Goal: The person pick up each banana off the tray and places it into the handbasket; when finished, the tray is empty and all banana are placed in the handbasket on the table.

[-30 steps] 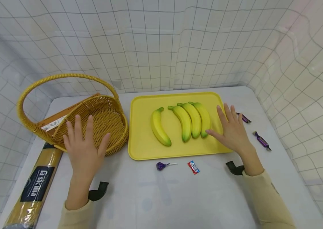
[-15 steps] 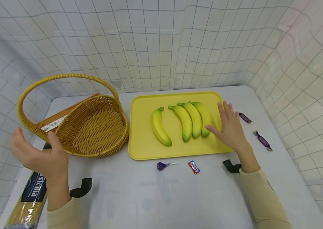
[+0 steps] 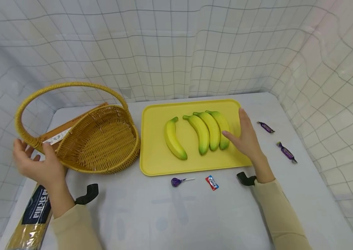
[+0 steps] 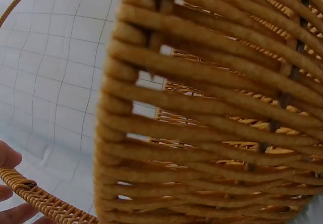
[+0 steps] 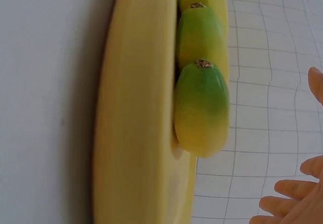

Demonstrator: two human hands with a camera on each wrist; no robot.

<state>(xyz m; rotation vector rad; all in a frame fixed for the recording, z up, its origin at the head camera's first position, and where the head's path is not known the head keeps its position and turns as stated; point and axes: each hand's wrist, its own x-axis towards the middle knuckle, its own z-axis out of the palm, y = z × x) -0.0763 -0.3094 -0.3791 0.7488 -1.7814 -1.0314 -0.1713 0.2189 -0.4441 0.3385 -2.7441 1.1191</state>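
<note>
A wicker basket (image 3: 107,142) with a tall yellow hoop handle stands at the left. My left hand (image 3: 39,163) is at the lower left end of that handle; in the left wrist view its thumb (image 4: 9,156) lies on one side of the rod and its fingers on the other, curled round it. To the right lies a yellow tray (image 3: 164,166) bearing a lone banana (image 3: 174,139) and a row of 3 bananas (image 3: 211,132). My right hand (image 3: 247,139) hovers by the tray's right end, fingers straight, thumb spread toward the bananas, holding nothing.
A spaghetti bag (image 3: 35,208) lies at the left edge, and a flat orange-brown box (image 3: 60,130) is behind the basket. In front of the tray are a lollipop (image 3: 176,182) and a small wrapped candy (image 3: 212,182). Two purple-wrapped candies (image 3: 287,152) lie at the right.
My left hand went left from in front of the basket, then its fingers curled round the handle's base. My right hand shifted slightly left and turned edge-on. Basket and bananas stay in place.
</note>
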